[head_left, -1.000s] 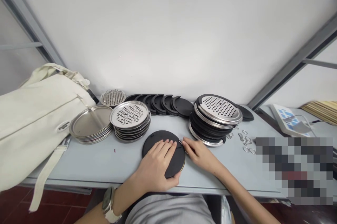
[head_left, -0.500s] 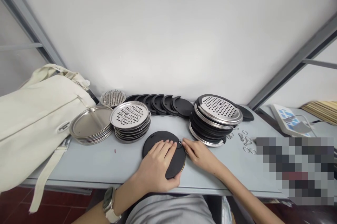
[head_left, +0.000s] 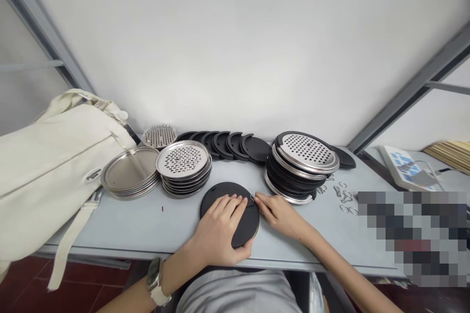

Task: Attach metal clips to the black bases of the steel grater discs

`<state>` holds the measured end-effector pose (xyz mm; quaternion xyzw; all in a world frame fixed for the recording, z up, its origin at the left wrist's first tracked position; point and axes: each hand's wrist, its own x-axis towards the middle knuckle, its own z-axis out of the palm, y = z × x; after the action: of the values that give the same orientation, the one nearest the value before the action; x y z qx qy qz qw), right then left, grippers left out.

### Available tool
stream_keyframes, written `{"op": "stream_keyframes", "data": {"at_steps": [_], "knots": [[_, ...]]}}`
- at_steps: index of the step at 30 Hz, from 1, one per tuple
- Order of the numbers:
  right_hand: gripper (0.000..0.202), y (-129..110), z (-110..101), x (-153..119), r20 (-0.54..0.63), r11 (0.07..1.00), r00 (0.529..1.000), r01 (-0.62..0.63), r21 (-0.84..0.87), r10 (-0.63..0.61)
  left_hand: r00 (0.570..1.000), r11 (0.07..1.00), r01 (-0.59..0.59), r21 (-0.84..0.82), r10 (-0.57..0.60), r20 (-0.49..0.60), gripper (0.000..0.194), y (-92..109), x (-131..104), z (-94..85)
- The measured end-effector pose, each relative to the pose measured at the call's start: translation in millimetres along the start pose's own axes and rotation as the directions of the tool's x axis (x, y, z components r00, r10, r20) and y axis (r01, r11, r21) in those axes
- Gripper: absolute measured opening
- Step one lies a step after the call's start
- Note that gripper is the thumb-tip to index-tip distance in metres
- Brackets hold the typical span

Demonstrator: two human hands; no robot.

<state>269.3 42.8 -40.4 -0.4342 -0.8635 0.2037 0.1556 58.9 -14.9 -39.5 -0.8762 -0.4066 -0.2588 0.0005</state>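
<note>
A round black disc (head_left: 246, 232) lies on the table in front of me, with a slot near its far edge and a thin yellow line along its right rim. Across its top my left hand (head_left: 222, 225) is spread, fingers pressing down and thumb against the near edge, holding it. At the disc's right edge, my right hand (head_left: 279, 212) pinches a small metal ring (head_left: 252, 197). The fingertips hide part of that ring, and I cannot tell how it joins the disc.
Behind stand stacked metal plates (head_left: 130, 168), grater plates (head_left: 183, 161) and a tall pile of black-and-metal discs (head_left: 303, 171). Black holders (head_left: 255, 149) line the wall. Loose metal rings (head_left: 345, 193) lie right. A cream bag (head_left: 62, 166) covers the table's left end.
The hands keep the same grip on the disc and the ring. The whole view has shifted very slightly; nothing else has visibly moved.
</note>
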Motion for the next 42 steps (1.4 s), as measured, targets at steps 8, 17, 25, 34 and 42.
{"op": "stream_keyframes", "data": {"at_steps": [8,17,25,34,42], "knots": [[0.032,-0.9,-0.7,0.2,0.007,1.0,1.0,0.013,-0.024,-0.013,1.0,1.0,0.008,0.0,-0.008,0.022,0.069,0.8,-0.5,-2.0],[0.032,3.0,0.1,0.8,0.017,0.999,0.999,0.032,-0.017,-0.032,1.0,1.0,0.002,0.005,-0.002,0.02,0.07,0.5,1.5,-1.6],[0.032,1.7,-1.5,-0.6,0.011,1.0,1.0,0.03,0.007,-0.03,1.0,1.0,0.011,-0.004,-0.011,0.014,0.069,-0.1,0.5,-1.7],[0.032,-0.9,-2.0,-4.4,0.023,1.0,1.0,0.004,0.031,-0.005,0.999,1.0,0.021,0.007,-0.022,0.034,0.072,1.0,-1.5,-1.1],[0.032,-2.5,0.5,-4.2,0.011,1.0,1.0,-0.011,-0.001,0.011,0.999,1.0,0.024,0.02,-0.025,0.044,0.071,1.6,-0.4,-1.4]]}}
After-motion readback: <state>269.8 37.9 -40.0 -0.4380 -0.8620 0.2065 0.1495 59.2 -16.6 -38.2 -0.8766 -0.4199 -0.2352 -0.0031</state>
